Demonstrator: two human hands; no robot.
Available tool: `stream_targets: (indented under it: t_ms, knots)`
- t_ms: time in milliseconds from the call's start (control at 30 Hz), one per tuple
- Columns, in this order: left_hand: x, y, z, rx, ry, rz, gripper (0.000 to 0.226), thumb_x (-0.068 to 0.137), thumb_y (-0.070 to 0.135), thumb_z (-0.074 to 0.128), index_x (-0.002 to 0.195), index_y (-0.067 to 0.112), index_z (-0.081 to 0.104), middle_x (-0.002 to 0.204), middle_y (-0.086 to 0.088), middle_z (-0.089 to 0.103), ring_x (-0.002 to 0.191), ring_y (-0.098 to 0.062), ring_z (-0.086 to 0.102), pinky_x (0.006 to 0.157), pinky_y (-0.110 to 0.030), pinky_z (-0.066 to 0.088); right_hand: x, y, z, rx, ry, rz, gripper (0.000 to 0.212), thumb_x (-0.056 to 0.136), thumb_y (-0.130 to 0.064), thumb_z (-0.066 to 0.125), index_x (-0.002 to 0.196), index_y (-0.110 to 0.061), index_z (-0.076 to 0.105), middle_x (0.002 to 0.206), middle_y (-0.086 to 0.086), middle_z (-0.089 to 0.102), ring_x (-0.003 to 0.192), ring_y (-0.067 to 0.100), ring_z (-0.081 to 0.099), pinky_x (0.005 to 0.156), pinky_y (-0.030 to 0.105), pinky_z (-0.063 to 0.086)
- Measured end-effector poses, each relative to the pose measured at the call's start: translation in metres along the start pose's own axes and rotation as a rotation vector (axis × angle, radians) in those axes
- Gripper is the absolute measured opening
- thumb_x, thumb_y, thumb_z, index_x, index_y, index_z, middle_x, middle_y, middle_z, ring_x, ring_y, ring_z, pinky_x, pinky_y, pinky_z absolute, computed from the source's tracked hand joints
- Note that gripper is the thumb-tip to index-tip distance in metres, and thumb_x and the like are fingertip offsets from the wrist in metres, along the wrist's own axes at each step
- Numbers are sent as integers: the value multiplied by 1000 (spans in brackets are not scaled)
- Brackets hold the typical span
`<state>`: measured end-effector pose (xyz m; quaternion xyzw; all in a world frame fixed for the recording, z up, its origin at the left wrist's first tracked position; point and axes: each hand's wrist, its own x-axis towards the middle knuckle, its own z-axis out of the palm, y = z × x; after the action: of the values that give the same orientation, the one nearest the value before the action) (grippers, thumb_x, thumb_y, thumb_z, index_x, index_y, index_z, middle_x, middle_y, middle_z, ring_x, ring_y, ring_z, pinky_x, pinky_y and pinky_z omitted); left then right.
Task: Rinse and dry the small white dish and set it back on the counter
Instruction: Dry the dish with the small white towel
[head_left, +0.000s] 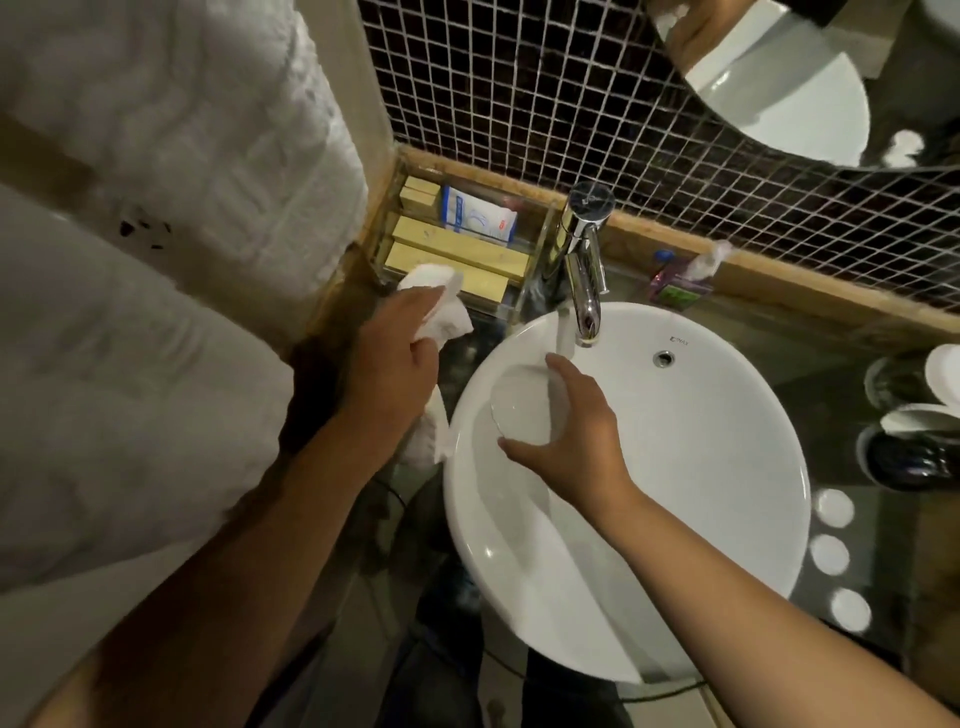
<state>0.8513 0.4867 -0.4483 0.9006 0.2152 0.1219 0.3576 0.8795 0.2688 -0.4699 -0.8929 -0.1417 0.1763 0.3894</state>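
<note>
Over the basin: your right hand (571, 431) holds the dish (522, 410) inside the sink (701, 467), left of centre, just below the tap.
Right hand: fingers curled round the dish's right edge, thumb at its near rim; clamped on it.
Dish: small, white, pale against the white bowl; tilted toward you; outline soft, detail hard to read.
Tap (584, 260): chrome, at the back of the sink; water (562, 332) falls from the spout and lands by your right fingertips at the dish's upper edge.
Left hand (395, 358): closed on a white cloth (441, 306); held off the sink's left rim, above the counter (831, 364).
Cloth: bunched above the knuckles, a tail hanging below the palm beside the sink rim.
Tray (457, 249): clear, at the back left corner just behind your left hand; holds yellow boxes and a blue-and-white packet.
Right of sink: dark glossy counter with round light reflections; dark cups (909, 457) with white lids at the frame edge.
Wall (675, 130): dark mosaic tile behind the tap.
Left edge: white towels (182, 130) hanging, well apart from the sink.
</note>
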Motion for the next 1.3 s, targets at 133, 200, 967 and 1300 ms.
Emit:
stream_targets:
  t_ms: [133,200,967,1300]
  knots:
    - [-33,38,-10,4,-119,367,53,89,-1,55,140,14,53,146,-6,51,140,-21,40,112,-36,40,19,-23,-15,62,-55,-5,102,55,-37,96,141,-35,41,131,-16,58,119,10,54,91,14,41]
    - [-46,46,-2,133,-238,490,52,89,3,62,140,12,53,149,-6,47,145,-31,31,113,-51,37,23,-33,-24,78,-63,-40,100,54,-39,96,136,-39,39,117,-25,55,105,0,55,76,1,39]
    - [-60,49,5,605,-386,211,74,93,28,64,154,24,22,162,2,24,142,-32,24,114,-48,34,19,-45,-36,621,-250,225,79,70,6,87,131,-32,53,121,4,66,95,20,73,71,29,61]
    - [-62,65,-1,278,-212,64,63,86,9,73,143,18,47,148,2,49,135,-23,40,114,-31,26,6,-74,-33,526,-137,88,53,81,-13,82,123,-34,57,119,-9,67,103,15,67,82,29,59]
